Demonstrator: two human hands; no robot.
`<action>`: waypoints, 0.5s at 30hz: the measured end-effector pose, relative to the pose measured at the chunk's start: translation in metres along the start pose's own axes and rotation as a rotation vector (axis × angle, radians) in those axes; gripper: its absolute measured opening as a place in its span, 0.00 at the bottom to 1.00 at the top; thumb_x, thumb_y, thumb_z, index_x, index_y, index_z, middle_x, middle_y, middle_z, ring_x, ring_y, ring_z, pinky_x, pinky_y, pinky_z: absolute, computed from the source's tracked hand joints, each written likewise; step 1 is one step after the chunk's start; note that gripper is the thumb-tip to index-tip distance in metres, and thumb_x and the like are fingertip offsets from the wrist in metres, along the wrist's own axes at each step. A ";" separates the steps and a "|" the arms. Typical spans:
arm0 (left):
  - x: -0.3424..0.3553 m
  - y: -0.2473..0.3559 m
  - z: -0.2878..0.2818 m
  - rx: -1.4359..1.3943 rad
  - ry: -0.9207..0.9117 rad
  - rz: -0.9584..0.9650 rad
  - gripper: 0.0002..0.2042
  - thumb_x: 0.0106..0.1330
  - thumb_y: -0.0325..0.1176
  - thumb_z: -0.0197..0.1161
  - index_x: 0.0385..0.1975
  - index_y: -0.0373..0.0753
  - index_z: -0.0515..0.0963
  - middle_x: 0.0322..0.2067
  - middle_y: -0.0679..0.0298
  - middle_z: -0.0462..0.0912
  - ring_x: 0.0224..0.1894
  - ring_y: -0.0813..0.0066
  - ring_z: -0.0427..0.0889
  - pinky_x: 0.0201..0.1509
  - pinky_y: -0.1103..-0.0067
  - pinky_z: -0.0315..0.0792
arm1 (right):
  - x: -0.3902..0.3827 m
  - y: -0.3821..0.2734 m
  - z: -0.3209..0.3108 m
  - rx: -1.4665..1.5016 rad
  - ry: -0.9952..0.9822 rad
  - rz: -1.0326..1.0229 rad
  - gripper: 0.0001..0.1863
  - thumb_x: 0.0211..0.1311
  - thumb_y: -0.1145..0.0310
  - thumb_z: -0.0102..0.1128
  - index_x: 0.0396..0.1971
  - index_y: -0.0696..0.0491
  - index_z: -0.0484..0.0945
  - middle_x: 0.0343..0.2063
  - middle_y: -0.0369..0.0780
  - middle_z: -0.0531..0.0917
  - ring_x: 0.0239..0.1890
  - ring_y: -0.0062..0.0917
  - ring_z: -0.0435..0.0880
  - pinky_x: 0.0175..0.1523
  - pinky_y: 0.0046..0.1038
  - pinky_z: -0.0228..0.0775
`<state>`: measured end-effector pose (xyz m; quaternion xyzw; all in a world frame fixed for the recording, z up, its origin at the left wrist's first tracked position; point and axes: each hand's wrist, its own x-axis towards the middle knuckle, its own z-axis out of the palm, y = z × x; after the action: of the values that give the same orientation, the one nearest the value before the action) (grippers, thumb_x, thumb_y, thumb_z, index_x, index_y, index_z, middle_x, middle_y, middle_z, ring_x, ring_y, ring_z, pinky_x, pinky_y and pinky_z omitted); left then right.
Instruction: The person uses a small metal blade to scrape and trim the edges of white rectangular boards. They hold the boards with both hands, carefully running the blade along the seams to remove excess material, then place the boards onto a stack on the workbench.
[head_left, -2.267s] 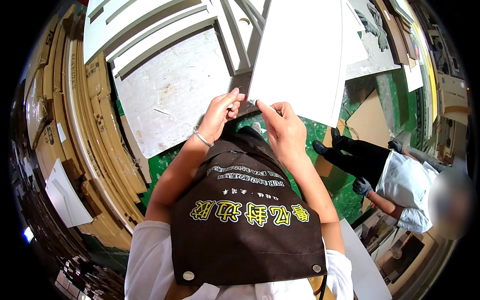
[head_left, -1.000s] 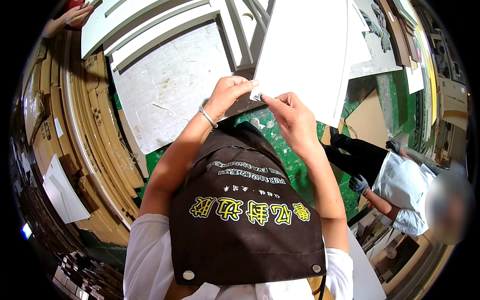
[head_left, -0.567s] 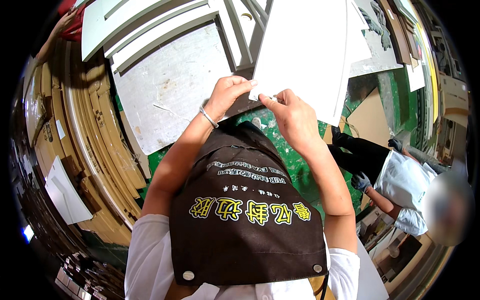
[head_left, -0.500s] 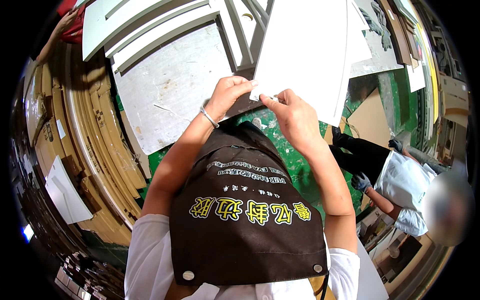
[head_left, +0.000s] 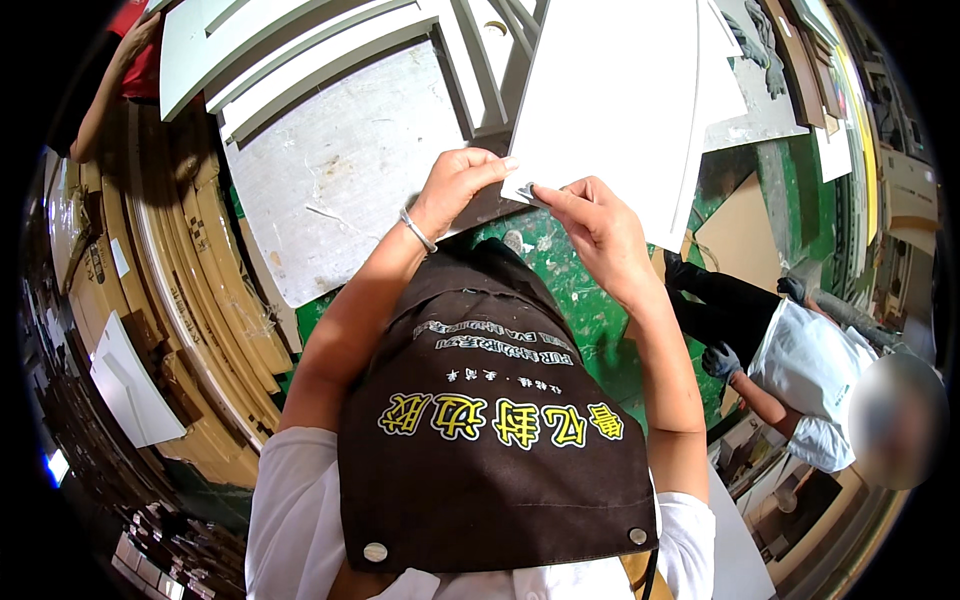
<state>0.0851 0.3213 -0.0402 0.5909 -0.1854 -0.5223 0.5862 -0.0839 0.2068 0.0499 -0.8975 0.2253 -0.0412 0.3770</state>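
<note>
A long white panel (head_left: 610, 110) reaches toward me, its near corner between my hands. My left hand (head_left: 463, 187), with a bracelet at its wrist, is closed in a pinch on the panel's left edge by that corner. My right hand (head_left: 603, 228) is closed, thumb and forefinger together at the corner. At their tips shows a small grey piece (head_left: 528, 190), lying against the panel's near end; its kind is too small to tell. The right hand's other fingers are curled in.
Left of the panel is a worn grey-white board (head_left: 330, 185), with white frame pieces (head_left: 330, 75) beyond. Wrapped brown cartons (head_left: 205, 290) stack at left. A gloved co-worker (head_left: 810, 350) is at right; another person's arm (head_left: 105, 95) shows far left. Grey gloves (head_left: 765, 60) lie far right.
My right hand has shifted slightly right and turned, and the small grey piece at its fingertips now shows more plainly. My left hand has stayed almost in place. The far-left person's arm has moved.
</note>
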 end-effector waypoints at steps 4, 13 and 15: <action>-0.001 0.004 0.002 0.001 0.009 -0.019 0.15 0.61 0.43 0.63 0.16 0.41 0.75 0.14 0.76 0.66 0.19 0.87 0.60 0.24 0.86 0.53 | 0.002 -0.002 0.003 -0.037 0.036 -0.024 0.20 0.51 0.80 0.57 0.44 0.43 0.81 0.27 0.37 0.75 0.26 0.28 0.77 0.31 0.28 0.69; 0.000 0.000 0.000 0.018 0.004 0.024 0.15 0.61 0.42 0.61 0.16 0.41 0.75 0.14 0.76 0.66 0.19 0.87 0.60 0.24 0.86 0.53 | 0.005 -0.006 0.003 -0.350 0.032 -0.154 0.20 0.50 0.78 0.55 0.44 0.44 0.82 0.26 0.40 0.75 0.26 0.33 0.78 0.30 0.33 0.71; 0.000 0.001 0.001 0.016 0.003 0.023 0.15 0.62 0.42 0.61 0.17 0.41 0.76 0.14 0.76 0.66 0.19 0.87 0.60 0.24 0.86 0.53 | 0.006 -0.006 0.002 -0.358 0.032 -0.158 0.20 0.51 0.78 0.55 0.44 0.44 0.82 0.26 0.40 0.75 0.26 0.33 0.78 0.30 0.33 0.71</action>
<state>0.0849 0.3208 -0.0395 0.5942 -0.1954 -0.5131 0.5878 -0.0764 0.2091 0.0519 -0.9643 0.1636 -0.0443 0.2034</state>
